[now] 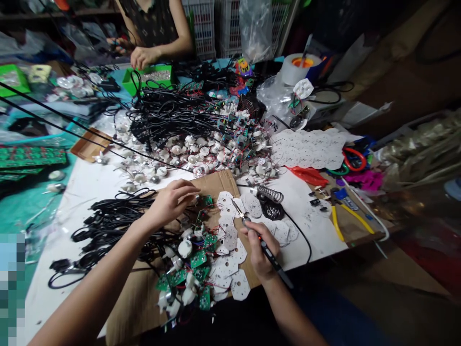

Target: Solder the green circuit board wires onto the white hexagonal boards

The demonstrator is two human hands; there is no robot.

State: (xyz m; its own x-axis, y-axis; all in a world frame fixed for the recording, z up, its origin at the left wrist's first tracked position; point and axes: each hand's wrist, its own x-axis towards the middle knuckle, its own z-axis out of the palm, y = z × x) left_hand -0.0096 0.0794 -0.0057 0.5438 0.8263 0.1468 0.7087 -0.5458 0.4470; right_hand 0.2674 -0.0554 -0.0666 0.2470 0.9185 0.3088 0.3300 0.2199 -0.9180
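Note:
My right hand (262, 247) grips a soldering iron (268, 254) by its dark handle, the metal tip pointing up and left above white perforated discs (227, 235). My left hand (175, 202) is palm down over the cardboard (219, 180), its fingers bent together at a small part I cannot make out. Just beyond those fingertips is a small green circuit board (207, 200). Below lie more green boards (198, 259) wired to white plastic pieces (185, 248). Bundled black cables (118, 211) lie to the left, partly behind my left forearm.
Behind the cardboard spreads a heap of black cables (169, 115) and white wired parts (201, 154). A coiled iron holder (270, 194) and yellow-handled pliers (336, 218) lie to the right. Across the table, a co-worker's hand (144, 57) is over a green bin (127, 84).

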